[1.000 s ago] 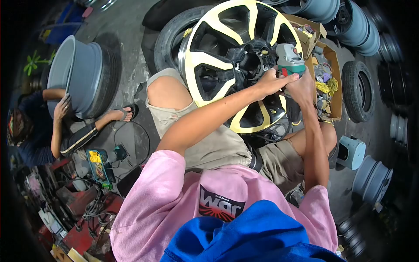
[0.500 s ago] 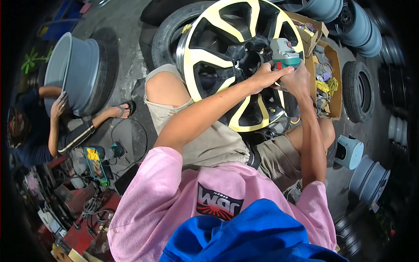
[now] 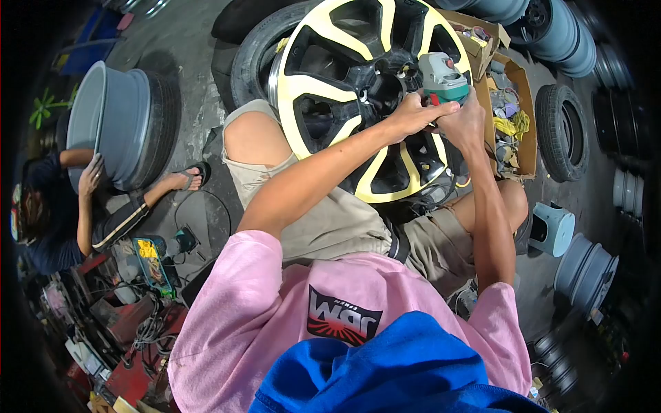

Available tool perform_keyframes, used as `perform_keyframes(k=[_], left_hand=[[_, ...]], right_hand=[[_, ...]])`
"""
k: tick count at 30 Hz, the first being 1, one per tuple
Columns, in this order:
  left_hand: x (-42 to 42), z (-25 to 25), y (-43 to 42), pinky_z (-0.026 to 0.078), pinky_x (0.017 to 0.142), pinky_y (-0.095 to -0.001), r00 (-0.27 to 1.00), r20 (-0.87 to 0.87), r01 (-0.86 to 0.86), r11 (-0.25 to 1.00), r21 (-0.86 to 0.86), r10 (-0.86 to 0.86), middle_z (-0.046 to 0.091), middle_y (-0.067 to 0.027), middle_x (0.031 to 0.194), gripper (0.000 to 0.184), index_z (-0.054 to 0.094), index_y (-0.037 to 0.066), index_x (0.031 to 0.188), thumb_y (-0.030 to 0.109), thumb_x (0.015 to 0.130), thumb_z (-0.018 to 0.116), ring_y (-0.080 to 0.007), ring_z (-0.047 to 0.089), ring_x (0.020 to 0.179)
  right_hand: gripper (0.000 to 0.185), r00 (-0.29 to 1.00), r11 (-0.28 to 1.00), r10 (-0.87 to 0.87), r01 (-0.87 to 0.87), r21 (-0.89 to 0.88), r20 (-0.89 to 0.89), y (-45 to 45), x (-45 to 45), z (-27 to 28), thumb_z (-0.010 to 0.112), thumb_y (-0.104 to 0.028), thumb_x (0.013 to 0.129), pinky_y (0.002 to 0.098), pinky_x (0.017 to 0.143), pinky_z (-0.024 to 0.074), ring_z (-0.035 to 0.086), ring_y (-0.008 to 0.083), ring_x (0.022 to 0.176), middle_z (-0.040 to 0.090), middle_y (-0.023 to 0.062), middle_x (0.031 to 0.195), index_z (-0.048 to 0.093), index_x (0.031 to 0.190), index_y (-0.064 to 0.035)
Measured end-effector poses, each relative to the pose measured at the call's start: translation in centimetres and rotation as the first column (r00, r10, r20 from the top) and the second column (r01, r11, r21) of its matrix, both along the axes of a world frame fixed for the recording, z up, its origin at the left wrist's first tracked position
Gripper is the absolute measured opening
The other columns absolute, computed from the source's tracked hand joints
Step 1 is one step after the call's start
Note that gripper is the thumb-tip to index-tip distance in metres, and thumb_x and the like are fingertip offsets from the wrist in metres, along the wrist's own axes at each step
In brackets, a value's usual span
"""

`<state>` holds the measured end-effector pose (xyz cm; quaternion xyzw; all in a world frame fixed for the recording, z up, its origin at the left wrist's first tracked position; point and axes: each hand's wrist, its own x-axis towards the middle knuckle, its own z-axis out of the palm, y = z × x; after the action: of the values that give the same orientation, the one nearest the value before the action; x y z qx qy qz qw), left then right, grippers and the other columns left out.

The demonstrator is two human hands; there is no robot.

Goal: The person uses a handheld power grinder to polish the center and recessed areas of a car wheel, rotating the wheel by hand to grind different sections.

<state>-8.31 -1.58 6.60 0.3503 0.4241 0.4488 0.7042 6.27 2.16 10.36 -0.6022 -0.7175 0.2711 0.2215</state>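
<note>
A large wheel rim (image 3: 313, 86) with pale yellow spokes and black recesses lies tilted before my knees, on top of a black tire (image 3: 251, 65). Over its right side is a green and grey power tool (image 3: 444, 77). My left hand (image 3: 413, 115) is closed on the tool's near left side, by a red part. My right hand (image 3: 461, 122) wraps round the tool from the right, touching my left hand. The tool's underside and whatever it touches on the rim are hidden.
Cardboard boxes (image 3: 490, 103) of sanding scraps and yellow cloth stand right of the rim. Beyond are a tire (image 3: 563, 134), a light blue stool (image 3: 553, 229) and grey rims (image 3: 585, 275). At left a co-worker's hand (image 3: 91, 175) touches a grey rim (image 3: 124, 127); red toolboxes (image 3: 141, 344) lie below.
The tool and both my hands have shifted slightly left relative to the rim, still together. The whole view has moved a little. The co-worker's hand stays on the grey rim.
</note>
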Motion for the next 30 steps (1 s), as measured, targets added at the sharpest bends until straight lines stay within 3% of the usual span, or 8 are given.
perform_keyframes(k=[4, 6, 9, 13, 17, 22, 30], left_hand=[[-0.2, -0.4, 0.0, 0.062, 0.086, -0.038, 0.998, 0.07, 0.004, 1.0, 0.023, -0.006, 0.065, -0.0145, 0.127, 0.087, 0.046, -0.004, 0.143, 0.051, 0.087, 0.082, -0.0195, 0.067, 0.114], [-0.3, -0.3, -0.2, 0.062, 0.085, -0.0373, 0.995, 0.097, 0.001, 1.0, 0.028, -0.003, 0.065, -0.0136, 0.127, 0.087, 0.047, -0.004, 0.143, 0.053, 0.087, 0.082, -0.0192, 0.066, 0.114], [-0.2, 0.4, -0.1, 0.063, 0.082, -0.0357, 0.997, 0.075, -0.003, 1.0, -0.014, 0.004, 0.065, -0.0123, 0.127, 0.086, 0.047, -0.002, 0.143, 0.055, 0.087, 0.08, -0.0193, 0.066, 0.115], [0.1, 0.6, 0.3, 0.063, 0.081, -0.0358, 0.999, 0.005, 0.041, 0.998, -0.049, -0.041, 0.065, -0.0122, 0.127, 0.084, 0.05, 0.0, 0.142, 0.055, 0.087, 0.08, -0.019, 0.065, 0.116], [-0.1, 0.1, 0.4, 0.063, 0.084, -0.0353, 0.996, 0.092, 0.019, 1.0, -0.005, -0.018, 0.065, -0.0118, 0.128, 0.081, 0.051, 0.0, 0.141, 0.052, 0.087, 0.081, -0.0186, 0.065, 0.116], [-0.3, -0.3, 0.3, 0.062, 0.085, -0.0332, 0.993, 0.117, 0.023, 0.999, 0.035, -0.027, 0.065, -0.011, 0.128, 0.079, 0.052, 0.0, 0.141, 0.051, 0.088, 0.081, -0.0181, 0.066, 0.115], [-0.3, 0.4, 0.6, 0.06, 0.082, -0.0345, 0.992, -0.085, 0.095, 0.995, -0.028, -0.097, 0.068, -0.0109, 0.124, 0.083, 0.055, 0.001, 0.139, 0.059, 0.085, 0.08, -0.019, 0.067, 0.111]], right_hand=[[0.059, 0.999, 1.0, 0.014, -0.013, -0.019, 0.029, 0.1, -0.2, -0.1, 0.083, -0.03, 0.074, 0.0513, 0.082, 0.059, 0.073, 0.0463, 0.091, 0.073, 0.0295, 0.092, 0.056, 0.112, 0.0053], [0.059, 0.988, 0.998, 0.0, -0.01, 0.062, 0.153, 0.1, -0.6, 0.4, 0.082, -0.031, 0.074, 0.0508, 0.082, 0.0591, 0.074, 0.0457, 0.092, 0.074, 0.0298, 0.095, 0.056, 0.112, 0.0064], [0.061, 0.995, 0.998, -0.05, 0.054, -0.044, 0.082, -0.3, -0.9, 1.8, 0.082, -0.032, 0.075, 0.0503, 0.082, 0.0593, 0.074, 0.0453, 0.092, 0.074, 0.0301, 0.099, 0.057, 0.114, 0.0077], [0.06, 0.999, 0.999, -0.032, 0.032, -0.006, 0.029, 0.3, -0.2, 1.3, 0.081, -0.032, 0.075, 0.0497, 0.085, 0.0585, 0.074, 0.0448, 0.095, 0.073, 0.0304, 0.103, 0.06, 0.115, 0.0079], [0.057, 0.991, 1.0, 0.006, -0.009, 0.025, 0.133, 0.2, -0.5, 1.5, 0.08, -0.025, 0.075, 0.043, 0.089, 0.0573, 0.075, 0.037, 0.101, 0.074, 0.0255, 0.106, 0.061, 0.119, 0.0059], [0.063, 0.997, 0.998, 0.015, -0.02, 0.052, 0.079, -0.3, -0.8, 1.8, 0.083, -0.032, 0.073, 0.0477, 0.085, 0.0583, 0.074, 0.0428, 0.098, 0.074, 0.0291, 0.101, 0.06, 0.116, 0.0074], [0.063, 1.0, 1.0, -0.016, 0.017, -0.015, 0.016, 0.2, 0.3, 0.3, 0.084, -0.031, 0.074, 0.0458, 0.087, 0.0577, 0.075, 0.0408, 0.098, 0.074, 0.0293, 0.101, 0.06, 0.116, 0.0086]])
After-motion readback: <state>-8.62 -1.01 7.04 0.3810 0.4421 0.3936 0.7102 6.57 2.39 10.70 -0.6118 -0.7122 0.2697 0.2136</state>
